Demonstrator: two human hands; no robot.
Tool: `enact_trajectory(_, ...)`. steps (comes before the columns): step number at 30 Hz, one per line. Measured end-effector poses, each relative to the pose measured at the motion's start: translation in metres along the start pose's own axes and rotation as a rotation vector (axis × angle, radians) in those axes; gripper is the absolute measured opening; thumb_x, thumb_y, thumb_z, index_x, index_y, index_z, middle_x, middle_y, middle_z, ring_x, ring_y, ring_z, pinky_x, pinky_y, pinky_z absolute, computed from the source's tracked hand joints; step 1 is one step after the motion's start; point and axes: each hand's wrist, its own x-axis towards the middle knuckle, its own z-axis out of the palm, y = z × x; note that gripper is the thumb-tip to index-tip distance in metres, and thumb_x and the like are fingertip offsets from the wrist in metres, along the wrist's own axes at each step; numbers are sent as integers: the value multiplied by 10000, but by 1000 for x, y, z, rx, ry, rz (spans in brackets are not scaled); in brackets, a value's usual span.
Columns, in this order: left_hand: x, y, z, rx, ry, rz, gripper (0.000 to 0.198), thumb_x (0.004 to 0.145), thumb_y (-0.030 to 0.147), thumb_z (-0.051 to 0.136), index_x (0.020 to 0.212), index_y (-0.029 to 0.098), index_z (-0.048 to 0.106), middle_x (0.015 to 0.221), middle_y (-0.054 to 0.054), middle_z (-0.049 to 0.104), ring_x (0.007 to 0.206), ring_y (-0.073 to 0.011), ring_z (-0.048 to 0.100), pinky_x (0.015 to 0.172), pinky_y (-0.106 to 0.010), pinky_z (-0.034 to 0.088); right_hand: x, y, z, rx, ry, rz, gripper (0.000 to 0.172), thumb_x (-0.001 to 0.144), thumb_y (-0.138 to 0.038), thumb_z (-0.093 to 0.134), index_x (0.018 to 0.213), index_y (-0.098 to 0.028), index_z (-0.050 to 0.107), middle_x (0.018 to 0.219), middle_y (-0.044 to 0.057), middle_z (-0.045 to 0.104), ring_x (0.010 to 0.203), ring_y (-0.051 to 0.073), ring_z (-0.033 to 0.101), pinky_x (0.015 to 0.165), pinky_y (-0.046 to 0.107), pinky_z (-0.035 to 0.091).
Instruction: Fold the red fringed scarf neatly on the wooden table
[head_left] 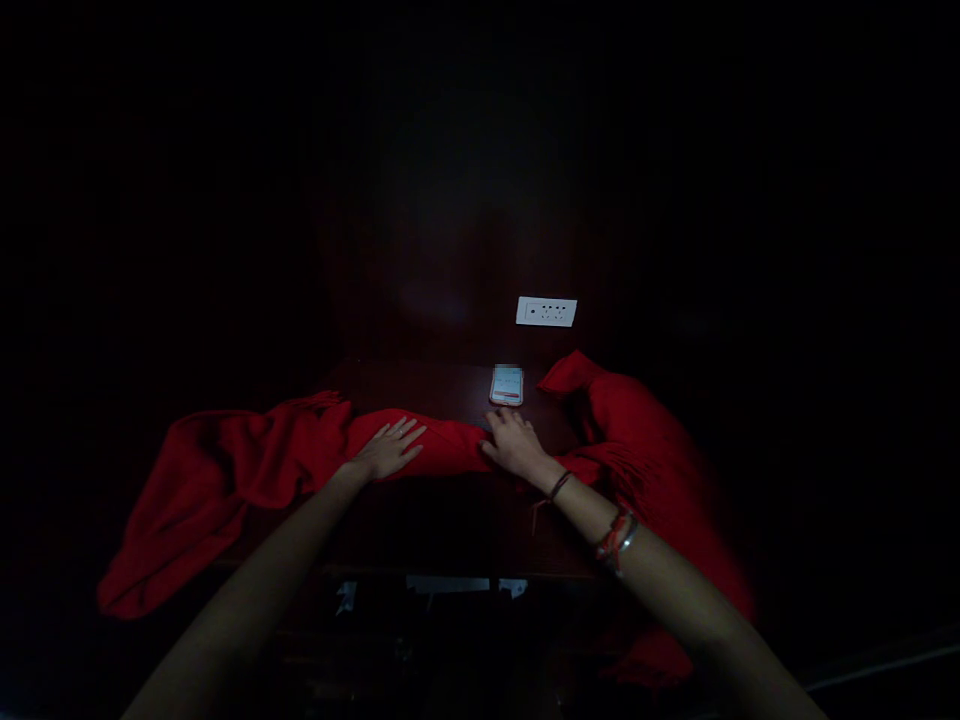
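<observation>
A red fringed cloth, like a scarf or shawl [259, 455], lies in loose folds along the dark tabletop, with a flatter narrow strip towards the middle. My left hand [386, 450] rests palm down on that strip, fingers spread, a ring on one of them. At the strip's right end is my right hand [514, 443], palm down with the fingers apart and slightly bent, touching the cloth's edge. More red fringed cloth [652, 430] is bunched to the right, partly behind my right forearm; whether it joins the strip I cannot tell.
Just beyond my right hand lies a phone [507, 385] with a lit screen. A white socket panel [547, 312] is on the dark wall behind. Pale objects [448, 583] show below the table's front edge. Deep shadow hides most of the surroundings.
</observation>
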Motion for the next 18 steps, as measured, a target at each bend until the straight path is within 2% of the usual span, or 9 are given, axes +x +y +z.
enact_trajectory(4, -8, 6, -6, -14, 10, -7, 522, 807, 471, 163, 1271, 232, 180, 1332, -19, 152, 1206, -190, 94, 952, -369, 115, 15, -43, 36, -109, -113, -26, 379, 730, -366, 424, 1060, -180, 429, 1058, 115, 454, 961, 236, 405, 789, 398, 296)
enact_trajectory(7, -11, 8, -9, -14, 3, -1, 520, 806, 478, 161, 1269, 241, 184, 1332, -6, 148, 1206, -191, 92, 951, -373, 116, 34, -55, 44, -79, -136, -63, 374, 748, -399, 390, 1033, -170, 467, 1055, 116, 466, 962, 231, 413, 796, 401, 292)
enact_trajectory(9, -11, 8, -9, -17, 2, -3, 527, 804, 488, 162, 1268, 241, 187, 1329, -12, 163, 1205, -194, 98, 950, -373, 118, 42, -56, 44, -88, -131, -62, 324, 770, -333, 378, 1017, -158, 494, 1077, 126, 460, 998, 222, 398, 823, 390, 272)
enact_trajectory(13, -9, 7, -7, -22, 31, 12, 517, 806, 490, 157, 1268, 259, 176, 1325, -19, 181, 1203, -187, 116, 950, -364, 116, 51, -41, 42, -107, -171, 54, 286, 776, -119, 328, 932, -102, 567, 1000, 171, 519, 971, 212, 450, 801, 357, 307)
enact_trajectory(18, -7, 7, -6, -33, 25, 33, 498, 808, 487, 163, 1264, 285, 172, 1329, -5, 169, 1203, -181, 115, 948, -362, 125, 67, 10, 23, -86, -228, 297, 281, 747, -152, 393, 959, -89, 567, 948, 178, 563, 889, 227, 524, 706, 324, 398)
